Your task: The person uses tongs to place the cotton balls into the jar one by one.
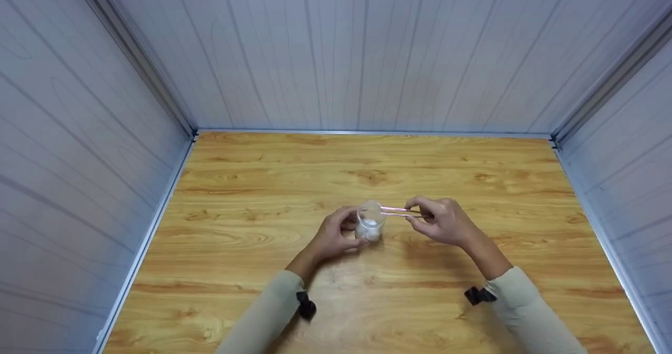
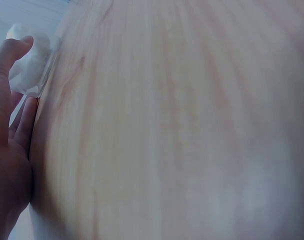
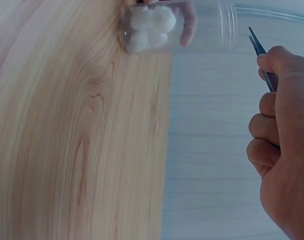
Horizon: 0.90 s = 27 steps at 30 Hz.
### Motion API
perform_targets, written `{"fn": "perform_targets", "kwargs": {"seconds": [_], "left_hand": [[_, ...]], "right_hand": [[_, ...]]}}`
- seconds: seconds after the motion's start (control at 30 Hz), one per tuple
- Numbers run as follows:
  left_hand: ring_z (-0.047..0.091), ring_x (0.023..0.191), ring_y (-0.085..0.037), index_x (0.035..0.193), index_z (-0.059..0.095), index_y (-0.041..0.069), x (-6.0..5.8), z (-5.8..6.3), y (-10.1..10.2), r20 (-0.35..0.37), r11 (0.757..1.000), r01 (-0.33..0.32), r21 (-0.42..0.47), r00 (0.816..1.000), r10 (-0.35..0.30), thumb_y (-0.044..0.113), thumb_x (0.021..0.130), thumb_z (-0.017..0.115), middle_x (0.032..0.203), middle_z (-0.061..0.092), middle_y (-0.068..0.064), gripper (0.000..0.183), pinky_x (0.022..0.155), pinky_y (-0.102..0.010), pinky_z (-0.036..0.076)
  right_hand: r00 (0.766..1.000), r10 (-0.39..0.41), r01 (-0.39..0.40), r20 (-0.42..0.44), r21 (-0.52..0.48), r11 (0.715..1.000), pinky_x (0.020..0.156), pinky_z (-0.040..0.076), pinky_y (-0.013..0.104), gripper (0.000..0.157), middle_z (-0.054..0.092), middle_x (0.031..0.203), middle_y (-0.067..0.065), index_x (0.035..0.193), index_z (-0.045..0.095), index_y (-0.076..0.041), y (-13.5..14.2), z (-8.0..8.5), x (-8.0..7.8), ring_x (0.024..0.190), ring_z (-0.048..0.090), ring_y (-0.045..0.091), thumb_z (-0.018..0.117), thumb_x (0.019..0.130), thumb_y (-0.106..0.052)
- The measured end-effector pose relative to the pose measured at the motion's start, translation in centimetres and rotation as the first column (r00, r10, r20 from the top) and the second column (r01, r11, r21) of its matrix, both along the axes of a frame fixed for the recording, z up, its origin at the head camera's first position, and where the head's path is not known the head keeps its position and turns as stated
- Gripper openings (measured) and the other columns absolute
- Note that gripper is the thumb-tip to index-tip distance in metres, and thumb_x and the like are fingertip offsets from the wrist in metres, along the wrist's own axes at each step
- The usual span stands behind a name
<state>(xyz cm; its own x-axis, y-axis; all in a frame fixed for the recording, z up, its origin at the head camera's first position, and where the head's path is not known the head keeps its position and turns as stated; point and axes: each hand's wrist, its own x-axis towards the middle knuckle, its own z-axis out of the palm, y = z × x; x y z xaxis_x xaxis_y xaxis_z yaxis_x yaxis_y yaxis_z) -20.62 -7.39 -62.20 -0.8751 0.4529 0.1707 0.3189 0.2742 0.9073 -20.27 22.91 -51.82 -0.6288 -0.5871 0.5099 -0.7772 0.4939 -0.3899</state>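
A clear open-topped jar [image 1: 360, 218] stands upright on the wooden table, with several white cotton balls [image 3: 153, 22] in its lower part. My left hand [image 1: 333, 234] grips the jar from the left, thumb on the near side and fingers around the far side. Slim metal tweezers [image 1: 396, 211] are pinched between the thumb and fingers of my right hand [image 1: 442, 221]. Their tips point left at the jar's rim. In the right wrist view the tweezers [image 3: 259, 47] are just outside the jar's mouth, tips slightly apart and nothing between them.
The wood-grain tabletop [image 1: 252, 186] is bounded by a pale panel at the back [image 1: 336, 54] and side panels at left [image 1: 79, 159] and right [image 1: 625, 186]. Small black devices are strapped at both wrists, over light sleeves [image 1: 262, 312].
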Motion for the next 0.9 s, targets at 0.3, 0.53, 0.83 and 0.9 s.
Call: {"fn": "perform_targets", "kwargs": {"seconds": [0.3, 0.53, 0.83, 0.9], "left_hand": [[0.066, 0.114, -0.02, 0.142, 0.055, 0.021, 0.0, 0.0, 0.0, -0.016, 1.0, 0.0, 0.003, 1.0, 0.0, 0.024, 0.081, 0.086, 0.126, 0.063, -0.007, 0.069, 0.096, -0.031, 0.061], [0.066, 0.114, -0.026, 0.14, 0.057, 0.018, 0.0, 0.0, 0.3, -0.008, 0.999, -0.008, 0.035, 1.0, 0.008, 0.015, 0.077, 0.089, 0.126, 0.063, -0.009, 0.07, 0.096, -0.04, 0.061], [0.066, 0.113, -0.024, 0.141, 0.056, 0.019, 0.0, 0.2, 0.3, -0.01, 1.0, -0.011, 0.019, 1.0, 0.011, 0.015, 0.077, 0.089, 0.125, 0.063, -0.008, 0.071, 0.096, -0.038, 0.061], [0.066, 0.113, -0.022, 0.141, 0.056, 0.021, 0.0, 0.2, 0.2, -0.012, 1.0, -0.008, 0.006, 1.0, 0.008, 0.018, 0.078, 0.089, 0.125, 0.063, -0.006, 0.071, 0.096, -0.035, 0.061]], "right_hand": [[0.999, -0.034, 0.035, 0.038, -0.019, 0.999, 0.045, 0.026, 0.013, 0.019, 0.043, 0.056, -0.013, 0.105, 0.07, -0.018, 1.1, -0.2, -0.1, 0.051, 0.025, -0.008, 0.076, 0.088, -0.011], [0.997, -0.062, 0.064, 0.039, -0.034, 0.997, 0.045, 0.025, 0.013, 0.02, 0.044, 0.055, -0.011, 0.103, 0.07, -0.017, 2.3, -0.4, 0.0, 0.051, 0.026, -0.008, 0.076, 0.087, -0.008], [0.996, -0.091, 0.092, 0.016, -0.065, 0.994, 0.046, 0.028, 0.013, 0.023, 0.046, 0.057, -0.009, 0.102, 0.07, -0.015, 3.4, -0.6, 0.0, 0.052, 0.029, -0.007, 0.075, 0.084, -0.003], [0.995, -0.101, 0.102, 0.01, -0.078, 0.992, 0.046, 0.028, 0.013, 0.023, 0.046, 0.058, -0.01, 0.101, 0.07, -0.015, 3.4, -0.7, 0.0, 0.052, 0.03, -0.007, 0.076, 0.083, -0.002]]}}
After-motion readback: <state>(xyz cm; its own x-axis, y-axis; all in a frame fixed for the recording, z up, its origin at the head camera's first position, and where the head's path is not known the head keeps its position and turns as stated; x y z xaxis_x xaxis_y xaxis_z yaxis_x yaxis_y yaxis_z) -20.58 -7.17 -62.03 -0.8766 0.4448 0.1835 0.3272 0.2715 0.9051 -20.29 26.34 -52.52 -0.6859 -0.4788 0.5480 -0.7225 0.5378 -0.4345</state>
